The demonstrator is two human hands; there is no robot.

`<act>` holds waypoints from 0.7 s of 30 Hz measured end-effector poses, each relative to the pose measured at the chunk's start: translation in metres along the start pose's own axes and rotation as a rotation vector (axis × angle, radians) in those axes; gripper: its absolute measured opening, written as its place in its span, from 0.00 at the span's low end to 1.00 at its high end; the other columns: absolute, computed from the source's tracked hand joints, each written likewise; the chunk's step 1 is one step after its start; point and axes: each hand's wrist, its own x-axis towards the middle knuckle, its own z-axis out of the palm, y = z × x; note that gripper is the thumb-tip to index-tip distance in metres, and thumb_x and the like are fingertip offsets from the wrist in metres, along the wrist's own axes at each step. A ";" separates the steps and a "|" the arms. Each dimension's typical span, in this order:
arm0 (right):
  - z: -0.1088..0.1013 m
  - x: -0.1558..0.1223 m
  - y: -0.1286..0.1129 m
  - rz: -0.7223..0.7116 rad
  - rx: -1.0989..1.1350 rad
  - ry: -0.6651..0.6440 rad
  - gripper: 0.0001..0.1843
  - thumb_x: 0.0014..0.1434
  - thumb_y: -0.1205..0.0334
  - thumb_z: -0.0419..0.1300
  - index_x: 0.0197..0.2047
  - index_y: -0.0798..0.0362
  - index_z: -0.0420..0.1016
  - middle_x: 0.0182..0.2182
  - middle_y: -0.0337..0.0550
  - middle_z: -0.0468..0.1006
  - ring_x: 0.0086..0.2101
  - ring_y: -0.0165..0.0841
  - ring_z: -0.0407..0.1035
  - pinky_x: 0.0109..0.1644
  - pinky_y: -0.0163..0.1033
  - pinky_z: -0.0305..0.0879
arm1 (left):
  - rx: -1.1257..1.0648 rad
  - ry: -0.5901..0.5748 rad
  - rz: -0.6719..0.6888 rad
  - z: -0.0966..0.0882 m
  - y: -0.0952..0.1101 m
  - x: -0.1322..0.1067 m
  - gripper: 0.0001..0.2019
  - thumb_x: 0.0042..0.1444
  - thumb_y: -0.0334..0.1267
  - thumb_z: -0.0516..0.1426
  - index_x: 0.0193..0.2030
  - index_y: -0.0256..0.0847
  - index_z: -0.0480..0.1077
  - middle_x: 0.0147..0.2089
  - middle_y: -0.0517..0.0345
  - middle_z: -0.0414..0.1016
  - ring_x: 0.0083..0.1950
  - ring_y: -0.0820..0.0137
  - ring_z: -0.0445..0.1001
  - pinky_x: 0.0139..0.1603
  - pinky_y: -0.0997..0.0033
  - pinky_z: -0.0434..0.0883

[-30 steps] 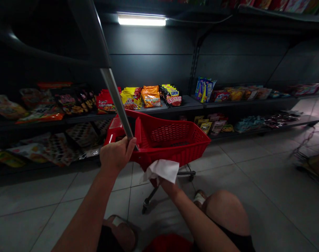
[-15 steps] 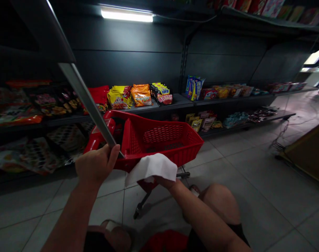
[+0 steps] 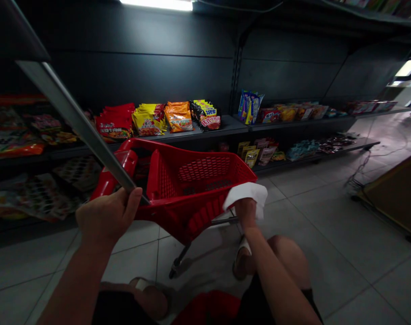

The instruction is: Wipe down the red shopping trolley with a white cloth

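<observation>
My left hand (image 3: 105, 216) is closed round the grey metal handle bar (image 3: 73, 117) of a red plastic shopping cart (image 3: 192, 180). The bar rises to the upper left out of view. My right hand (image 3: 245, 211) grips a white cloth (image 3: 244, 193) and presses it on the cart's right outer side near the rim. The cart basket looks empty inside. My knees and sandalled feet show below the cart.
Dark shelves (image 3: 226, 128) behind the cart hold rows of snack packets (image 3: 158, 118) in red, yellow and orange. More packets (image 3: 293, 113) lie on the shelves to the right. Grey tiled floor (image 3: 327, 234) spreads right; a brown box edge (image 3: 395, 194) stands at far right.
My right hand has slid the white cloth from the cart's near underside rightward to its right side. The view has swung left and the cart sits closer to centre.
</observation>
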 end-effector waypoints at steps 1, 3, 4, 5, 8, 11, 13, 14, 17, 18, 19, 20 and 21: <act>0.018 -0.016 -0.023 -0.050 -0.001 -0.049 0.11 0.55 0.64 0.57 0.38 0.51 0.80 0.36 0.50 0.82 0.51 0.46 0.72 0.59 0.50 0.64 | 0.003 -0.006 -0.004 0.000 -0.001 0.000 0.32 0.66 0.57 0.35 0.39 0.41 0.75 0.25 0.51 0.75 0.28 0.61 0.72 0.27 0.69 0.49; 0.054 -0.048 -0.071 -0.298 -0.032 -0.214 0.14 0.58 0.61 0.58 0.46 0.50 0.80 0.44 0.48 0.82 0.54 0.44 0.70 0.62 0.50 0.63 | 0.008 -0.007 -0.014 0.000 -0.004 0.001 0.32 0.66 0.56 0.35 0.41 0.41 0.75 0.26 0.50 0.75 0.29 0.61 0.72 0.28 0.69 0.48; 0.068 -0.062 -0.093 -0.426 -0.040 -0.279 0.15 0.59 0.58 0.59 0.49 0.49 0.79 0.47 0.47 0.81 0.57 0.43 0.68 0.64 0.49 0.61 | 0.012 -0.004 -0.021 0.000 -0.006 0.002 0.31 0.66 0.56 0.35 0.41 0.41 0.75 0.27 0.50 0.76 0.29 0.61 0.72 0.28 0.70 0.48; 0.079 -0.071 -0.111 -0.501 -0.058 -0.316 0.17 0.61 0.57 0.59 0.51 0.50 0.79 0.50 0.47 0.80 0.58 0.43 0.67 0.65 0.49 0.59 | 0.017 -0.004 -0.027 0.001 -0.009 0.002 0.31 0.66 0.56 0.35 0.42 0.41 0.75 0.27 0.50 0.76 0.30 0.61 0.72 0.28 0.70 0.48; 0.083 -0.071 -0.125 -0.610 -0.095 -0.394 0.18 0.63 0.56 0.58 0.54 0.51 0.77 0.52 0.45 0.79 0.59 0.43 0.66 0.67 0.48 0.56 | 0.042 -0.022 -0.044 0.003 -0.017 0.003 0.31 0.66 0.56 0.35 0.41 0.40 0.75 0.27 0.49 0.76 0.30 0.61 0.72 0.29 0.70 0.48; 0.058 -0.039 -0.085 -0.546 -0.111 -0.417 0.19 0.62 0.62 0.58 0.55 0.52 0.77 0.50 0.46 0.80 0.56 0.42 0.69 0.65 0.46 0.60 | 0.064 -0.016 -0.045 0.003 -0.022 0.002 0.31 0.66 0.55 0.36 0.41 0.40 0.75 0.27 0.49 0.76 0.30 0.60 0.72 0.30 0.70 0.49; 0.034 -0.013 -0.046 -0.419 -0.097 -0.360 0.20 0.60 0.66 0.56 0.55 0.55 0.77 0.49 0.49 0.81 0.54 0.41 0.72 0.63 0.46 0.62 | 0.065 -0.002 -0.034 0.001 -0.022 0.003 0.31 0.67 0.55 0.36 0.42 0.39 0.75 0.28 0.48 0.76 0.31 0.60 0.73 0.30 0.69 0.49; 0.022 -0.001 -0.027 -0.343 -0.072 -0.311 0.19 0.59 0.65 0.56 0.53 0.56 0.78 0.49 0.50 0.81 0.53 0.41 0.72 0.64 0.47 0.62 | 0.060 -0.001 -0.031 -0.001 -0.020 0.003 0.30 0.67 0.55 0.36 0.43 0.39 0.75 0.28 0.48 0.77 0.31 0.60 0.73 0.30 0.69 0.49; -0.008 0.021 0.008 -0.048 0.136 -0.147 0.17 0.55 0.60 0.58 0.45 0.57 0.79 0.46 0.54 0.81 0.50 0.44 0.73 0.58 0.50 0.66 | 0.039 -0.045 -0.045 -0.004 -0.015 0.008 0.30 0.67 0.54 0.37 0.46 0.39 0.75 0.30 0.48 0.78 0.33 0.60 0.74 0.30 0.69 0.50; -0.015 0.023 0.011 0.059 0.269 -0.117 0.18 0.55 0.57 0.58 0.45 0.57 0.78 0.44 0.53 0.81 0.47 0.43 0.74 0.55 0.49 0.69 | 0.028 -0.070 -0.053 -0.005 -0.014 0.010 0.29 0.67 0.54 0.38 0.46 0.39 0.74 0.31 0.48 0.78 0.33 0.60 0.74 0.30 0.69 0.50; -0.021 0.023 0.011 0.163 0.420 -0.105 0.20 0.54 0.54 0.58 0.46 0.56 0.77 0.42 0.51 0.82 0.44 0.42 0.75 0.50 0.47 0.71 | 0.016 -0.096 -0.060 -0.006 -0.014 0.011 0.29 0.66 0.55 0.38 0.47 0.39 0.74 0.31 0.48 0.78 0.33 0.60 0.75 0.30 0.69 0.51; -0.025 0.021 0.007 0.258 0.573 -0.108 0.22 0.53 0.51 0.59 0.47 0.56 0.76 0.41 0.49 0.82 0.41 0.41 0.75 0.47 0.45 0.72 | 0.002 -0.115 -0.064 -0.007 -0.014 0.013 0.29 0.66 0.55 0.39 0.47 0.38 0.74 0.31 0.48 0.78 0.33 0.59 0.75 0.30 0.69 0.52; -0.029 0.017 0.000 0.339 0.713 -0.121 0.24 0.52 0.49 0.60 0.48 0.55 0.75 0.40 0.47 0.82 0.39 0.39 0.75 0.43 0.43 0.72 | -0.020 -0.119 -0.072 -0.008 -0.014 0.014 0.28 0.66 0.55 0.39 0.47 0.39 0.74 0.32 0.48 0.78 0.34 0.58 0.75 0.30 0.68 0.54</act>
